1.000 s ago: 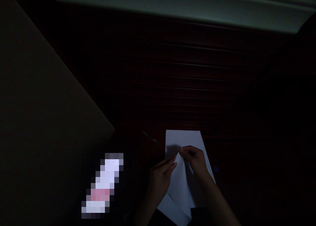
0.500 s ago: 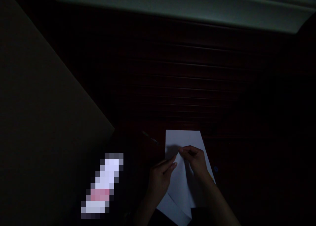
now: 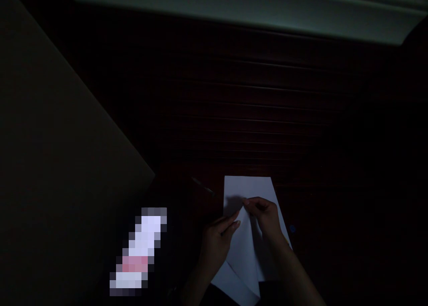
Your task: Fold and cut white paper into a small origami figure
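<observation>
A folded white sheet of paper (image 3: 243, 248) rises to a point over a stack of flat white paper (image 3: 247, 185). My right hand (image 3: 266, 214) pinches the top tip of the folded sheet between thumb and fingers. On the left slanting edge, my left hand (image 3: 217, 239) has the sheet between its thumb and fingers, just below that tip. The lower part of the folded sheet flares toward me and shows a crease. Part of a small yellow thing (image 3: 288, 242) peeks out beside my right wrist; its kind is hidden.
Left of the paper lies a thin pen (image 3: 203, 186). A small round blue object (image 3: 292, 229) is to the right. A bright pixelated patch (image 3: 138, 248) sits lower left. Dark slatted wood (image 3: 254, 87) stands behind, under a pale ledge (image 3: 234, 10). A greyish panel (image 3: 60, 163) borders the left.
Almost nothing differs. Both hands keep their hold on the folded sheet, and the right fingertips have shifted very slightly at its tip.
</observation>
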`<state>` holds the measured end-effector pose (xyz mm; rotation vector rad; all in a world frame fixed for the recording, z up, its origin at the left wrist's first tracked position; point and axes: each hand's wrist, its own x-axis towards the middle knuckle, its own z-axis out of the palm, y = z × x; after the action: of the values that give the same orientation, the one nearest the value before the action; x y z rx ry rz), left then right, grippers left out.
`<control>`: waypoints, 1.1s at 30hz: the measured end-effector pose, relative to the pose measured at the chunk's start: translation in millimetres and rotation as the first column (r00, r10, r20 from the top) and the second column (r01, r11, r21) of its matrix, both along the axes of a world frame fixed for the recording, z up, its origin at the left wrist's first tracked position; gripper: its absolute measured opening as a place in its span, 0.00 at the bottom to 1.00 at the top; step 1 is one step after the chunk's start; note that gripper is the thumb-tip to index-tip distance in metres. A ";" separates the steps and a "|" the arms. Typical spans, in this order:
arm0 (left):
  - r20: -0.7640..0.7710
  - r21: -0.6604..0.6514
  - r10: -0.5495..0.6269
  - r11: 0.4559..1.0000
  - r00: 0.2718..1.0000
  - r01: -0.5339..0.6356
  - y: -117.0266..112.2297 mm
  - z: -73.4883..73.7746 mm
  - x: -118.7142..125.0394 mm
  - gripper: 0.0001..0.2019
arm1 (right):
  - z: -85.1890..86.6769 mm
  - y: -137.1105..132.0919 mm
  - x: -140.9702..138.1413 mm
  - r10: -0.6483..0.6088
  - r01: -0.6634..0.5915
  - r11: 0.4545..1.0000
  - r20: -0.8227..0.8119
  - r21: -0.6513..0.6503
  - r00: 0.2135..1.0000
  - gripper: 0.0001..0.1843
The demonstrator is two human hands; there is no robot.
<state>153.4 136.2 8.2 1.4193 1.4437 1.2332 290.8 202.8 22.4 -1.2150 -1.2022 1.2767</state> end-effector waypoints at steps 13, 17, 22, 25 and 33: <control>-0.008 -0.018 -0.002 1.000 1.000 0.002 0.0 -3.2 0.4 0.13 | 1.3 -0.3 1.0 -0.020 0.020 1.000 0.014 -0.005 1.000 0.12; 0.000 -0.012 0.017 1.000 1.000 -0.017 -0.1 -1.2 0.4 0.13 | -0.6 -1.0 -0.8 -0.014 0.013 1.000 -0.066 -0.020 0.998 0.17; -0.015 -0.011 0.013 1.000 1.000 -0.013 -0.3 -0.1 -0.1 0.13 | 3.7 -1.0 -2.5 -0.036 0.036 0.999 -0.026 -0.003 0.999 0.19; -0.019 -0.011 0.019 1.000 1.000 -0.020 0.2 -1.3 0.1 0.13 | 5.9 -0.7 -2.0 -0.037 0.032 0.998 0.116 0.046 0.993 0.16; 0.016 -0.028 0.012 1.000 1.000 -0.011 1.3 -2.6 0.6 0.13 | 2.4 -1.0 0.5 -0.013 0.008 0.999 0.105 0.047 0.994 0.15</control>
<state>154.0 137.5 5.6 1.3814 1.4549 1.2245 291.4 201.9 24.8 -1.2658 -1.2922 1.1827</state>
